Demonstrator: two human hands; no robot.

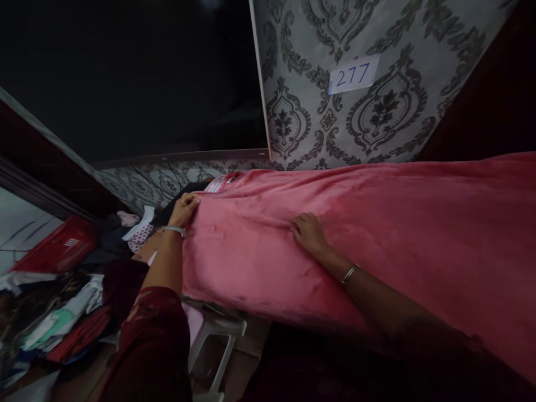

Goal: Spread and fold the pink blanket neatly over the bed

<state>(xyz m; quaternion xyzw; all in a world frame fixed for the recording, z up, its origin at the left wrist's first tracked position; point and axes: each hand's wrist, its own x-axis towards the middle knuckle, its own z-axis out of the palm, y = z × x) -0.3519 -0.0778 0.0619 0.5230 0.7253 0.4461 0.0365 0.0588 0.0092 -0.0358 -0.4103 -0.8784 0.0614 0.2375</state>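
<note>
A pink plush blanket (251, 251) is spread over a long raised surface along the wall, with creases running across its upper part. At the blanket's far left corner, my left hand (185, 207) is closed, its fingertips pinching the edge. My right hand (309, 233) lies on top near the middle of the blanket, fingers slightly bent and resting on the cloth beside a shallow fold. Just beyond the left hand, a striped piece of fabric (218, 183) shows at the back edge. What supports the blanket is hidden underneath.
A large dark television screen (167, 84) hangs above the left end. A paper marked 277 (354, 74) is on the patterned wall. At left are a red basket (62, 243) and piled clothes (71, 324). A white plastic chair (220, 329) stands below the blanket's edge.
</note>
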